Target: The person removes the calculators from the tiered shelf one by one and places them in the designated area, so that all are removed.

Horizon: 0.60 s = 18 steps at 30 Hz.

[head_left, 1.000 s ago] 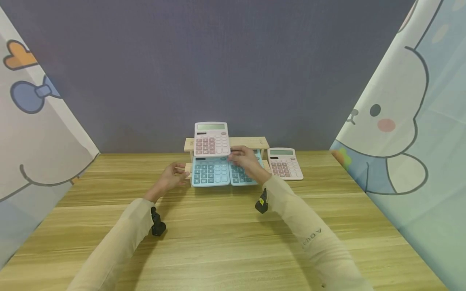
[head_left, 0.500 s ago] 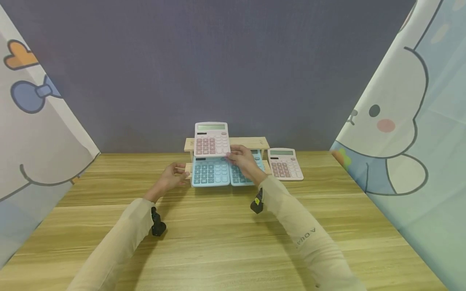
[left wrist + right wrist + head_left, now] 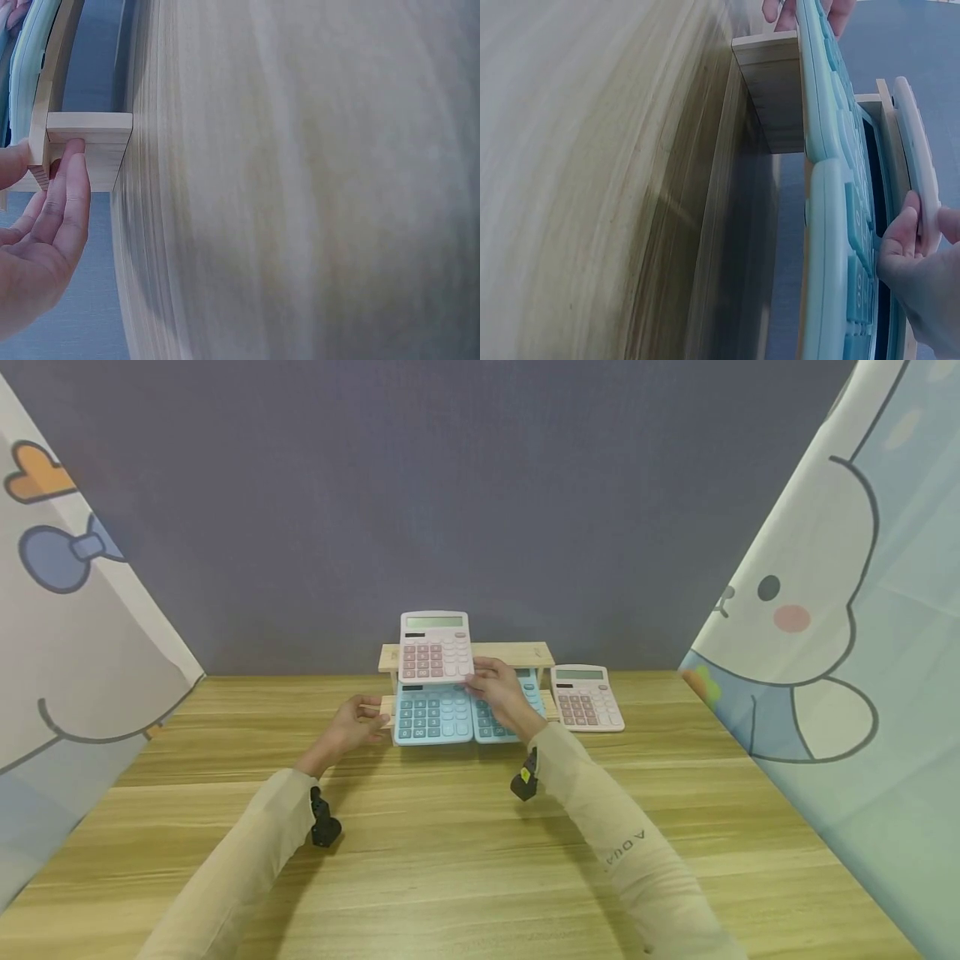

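Observation:
A small two-tier wooden shelf (image 3: 517,653) stands at the back of the table. On its upper tier, at the left, a pink calculator (image 3: 435,647) leans back, and my right hand (image 3: 501,689) pinches its lower right corner between thumb and fingers (image 3: 901,225). Two blue calculators, a left one (image 3: 433,714) and a right one (image 3: 491,732), sit side by side on the lower tier. My right hand and forearm partly cover the right one. At the shelf's left end, my left hand (image 3: 352,727) grips the edge of the lower board (image 3: 46,112) between thumb and fingers.
Another pink calculator (image 3: 587,697) lies just right of the shelf. A dark grey panel (image 3: 480,510) rises behind the wooden table (image 3: 450,860). Cartoon-printed cloths (image 3: 825,610) hang at both sides.
My right hand has shifted slightly left to the pink calculator's lower right corner, its forearm swinging left too. The left hand and the calculators stay in place.

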Available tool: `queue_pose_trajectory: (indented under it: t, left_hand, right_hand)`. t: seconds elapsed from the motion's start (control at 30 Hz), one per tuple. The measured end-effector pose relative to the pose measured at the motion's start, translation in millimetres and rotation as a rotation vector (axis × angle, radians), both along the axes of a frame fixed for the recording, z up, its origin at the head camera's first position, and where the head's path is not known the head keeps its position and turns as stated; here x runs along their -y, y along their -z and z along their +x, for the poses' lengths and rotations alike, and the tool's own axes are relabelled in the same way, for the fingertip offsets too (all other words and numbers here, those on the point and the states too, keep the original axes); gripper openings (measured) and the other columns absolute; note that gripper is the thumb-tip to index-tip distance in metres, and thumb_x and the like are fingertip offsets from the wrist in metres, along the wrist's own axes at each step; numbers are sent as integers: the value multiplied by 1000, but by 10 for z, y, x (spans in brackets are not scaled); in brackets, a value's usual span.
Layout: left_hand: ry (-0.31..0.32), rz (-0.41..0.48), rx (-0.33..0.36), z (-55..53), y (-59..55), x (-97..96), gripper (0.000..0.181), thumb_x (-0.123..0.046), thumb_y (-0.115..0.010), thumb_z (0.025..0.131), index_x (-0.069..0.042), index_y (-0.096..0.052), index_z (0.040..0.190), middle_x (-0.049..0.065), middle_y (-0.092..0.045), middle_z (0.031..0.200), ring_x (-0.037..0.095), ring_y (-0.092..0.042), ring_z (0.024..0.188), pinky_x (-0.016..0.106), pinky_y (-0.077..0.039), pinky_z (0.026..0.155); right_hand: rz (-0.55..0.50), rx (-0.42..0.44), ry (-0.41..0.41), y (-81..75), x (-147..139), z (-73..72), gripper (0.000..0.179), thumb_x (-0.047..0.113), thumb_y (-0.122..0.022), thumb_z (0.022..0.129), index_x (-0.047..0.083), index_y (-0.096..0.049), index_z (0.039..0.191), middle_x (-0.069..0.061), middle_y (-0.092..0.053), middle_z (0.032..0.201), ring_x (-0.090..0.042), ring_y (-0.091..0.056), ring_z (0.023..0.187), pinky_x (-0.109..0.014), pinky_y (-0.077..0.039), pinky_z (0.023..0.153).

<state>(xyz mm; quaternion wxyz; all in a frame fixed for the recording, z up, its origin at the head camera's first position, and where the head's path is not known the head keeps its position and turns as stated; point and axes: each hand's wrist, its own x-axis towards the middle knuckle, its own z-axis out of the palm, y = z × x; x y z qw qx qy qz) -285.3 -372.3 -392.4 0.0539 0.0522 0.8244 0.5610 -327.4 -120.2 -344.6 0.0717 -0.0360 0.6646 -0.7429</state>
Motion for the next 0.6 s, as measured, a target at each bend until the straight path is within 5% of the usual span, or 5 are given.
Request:
queue_pose_trajectory:
  t: [0.6]
  left_hand:
    - [19,19,-4,13,-3,6,49,-10,-48,95,11,-25,133,33,-38,125,36,-56,101,39,-55,85]
  right_hand:
    - [-36,10,66,37,70,-1,40,-4,-54,87,4,-45,126,-13,-57,111,-18,-60,94,-27,-51,91]
